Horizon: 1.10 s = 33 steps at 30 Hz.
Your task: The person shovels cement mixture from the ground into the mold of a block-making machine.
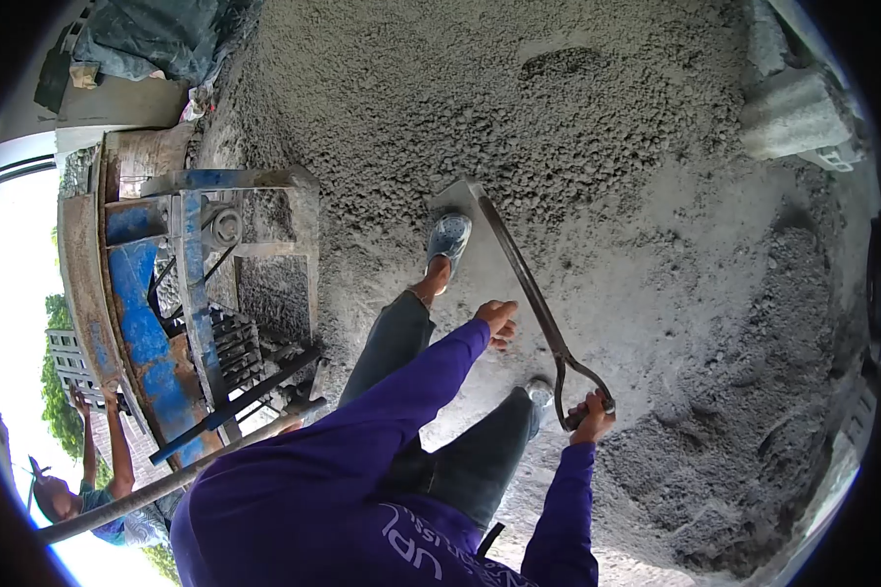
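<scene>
From my remote post, I see the right hand [592,417] gripping the handle of a shovel [521,262], its blade far off at the edge of coarse grey rubble [440,127]. The left hand [497,320], loosely curled, is near the shaft. At left stands a rusty blue metal frame [139,298]; beside it, another person [103,499] raises both arms.

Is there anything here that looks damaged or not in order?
The blue metal panel on the machine at left looks worn: its paint is missing in places, with brown, rust-like patches. Nothing else clearly stands out.
</scene>
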{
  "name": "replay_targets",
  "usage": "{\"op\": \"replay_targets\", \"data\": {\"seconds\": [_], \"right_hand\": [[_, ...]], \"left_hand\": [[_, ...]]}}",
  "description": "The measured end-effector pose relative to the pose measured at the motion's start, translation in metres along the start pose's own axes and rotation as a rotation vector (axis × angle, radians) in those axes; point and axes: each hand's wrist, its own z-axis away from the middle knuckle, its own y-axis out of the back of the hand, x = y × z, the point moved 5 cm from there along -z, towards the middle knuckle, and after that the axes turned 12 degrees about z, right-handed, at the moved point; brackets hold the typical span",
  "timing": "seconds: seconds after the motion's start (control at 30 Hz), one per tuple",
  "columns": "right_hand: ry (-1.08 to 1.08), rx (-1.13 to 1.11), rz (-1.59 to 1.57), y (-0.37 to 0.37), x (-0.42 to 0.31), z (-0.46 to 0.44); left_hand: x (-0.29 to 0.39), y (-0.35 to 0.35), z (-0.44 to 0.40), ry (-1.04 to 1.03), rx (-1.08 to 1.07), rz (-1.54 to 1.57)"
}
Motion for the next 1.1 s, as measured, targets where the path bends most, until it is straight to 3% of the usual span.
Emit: {"op": "replay_targets", "data": {"seconds": [0.07, 0.13, 0.2, 0.27, 0.33, 0.47, 0.6, 0.77, 0.83, 0.87, 0.93, 1.0, 1.07, 1.1], "right_hand": [[-0.114, 0.07, 0.096, 0.018, 0.068, -0.065], [-0.237, 0.162, 0.109, 0.007, 0.065, -0.058], [-0.319, 0.246, 0.076, 0.008, 0.067, -0.034], [-0.214, 0.305, 0.054, -0.021, 0.019, 0.037], [-0.248, 0.376, 0.044, -0.036, 0.005, 0.093], [-0.357, 0.453, 0.009, -0.035, 0.023, 0.142], [-0.351, 0.526, -0.004, 0.007, 0.021, 0.203], [-0.334, 0.507, 0.022, 0.037, -0.046, 0.298], [-0.343, 0.506, 0.081, 0.056, -0.061, 0.322], [-0.444, 0.459, 0.179, 0.069, -0.068, 0.326], [-0.468, 0.175, -0.121, 0.081, -0.071, 0.322], [-0.41, 0.193, -0.158, 0.059, -0.132, 0.333], [-0.584, 0.182, -0.151, 0.042, -0.17, 0.328], [-0.405, 0.105, -0.04, 0.021, -0.2, 0.331]], "left_hand": [[0.027, 0.037, -0.046, 0.047, 0.077, 0.052], [0.061, 0.059, -0.088, 0.021, 0.105, 0.147], [0.094, 0.068, -0.132, 0.016, 0.078, 0.235], [0.131, 0.064, -0.172, -0.07, 0.031, 0.423], [0.142, 0.072, -0.203, -0.047, 0.118, 0.655], [0.126, 0.082, -0.174, -0.134, 0.25, 0.541], [0.108, 0.077, -0.1, -0.048, 0.246, 0.52], [0.118, 0.08, 0.022, -0.043, 0.249, 0.53], [0.148, 0.082, 0.084, -0.086, 0.213, 0.562], [0.164, 0.083, 0.116, -0.104, 0.183, 0.585], [0.213, 0.087, 0.189, -0.186, 0.173, 0.655], [0.259, 0.102, 0.26, -0.271, 0.178, 0.74], [0.314, 0.122, 0.327, -0.435, 0.034, 0.758], [0.34, 0.136, 0.364, -0.547, 0.025, 0.843]]}}
